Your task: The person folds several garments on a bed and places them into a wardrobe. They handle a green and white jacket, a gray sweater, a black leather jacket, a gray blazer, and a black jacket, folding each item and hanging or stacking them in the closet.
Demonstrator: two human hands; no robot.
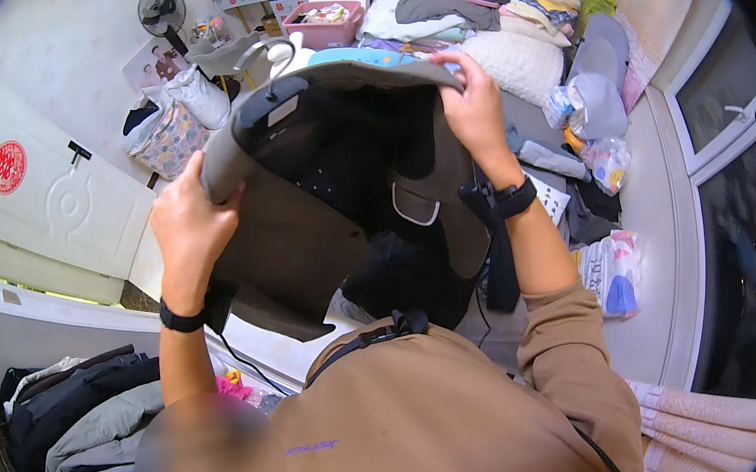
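A grey-brown jacket point(283, 220) hangs open in front of me, its dark lining and a white-edged inner pocket point(417, 203) facing me. The metal hook of a hanger point(289, 48) sticks up above its collar. My left hand point(192, 210) grips the jacket at one shoulder, thumb on the near side. At the other shoulder, my right hand point(474, 105) pinches the cloth between thumb and fingers. The rest of the hanger is hidden inside the jacket. Both wrists wear black straps.
Folded clothes point(98, 423) fill an open wardrobe section at lower left. Piled bedding and clothes point(463, 10) lie at the back. A pink plastic bin point(323, 28), a fan point(161, 10) and stuffed bags point(168, 135) stand farther off. A white door point(33, 174) is at left, a window point(732, 204) at right.
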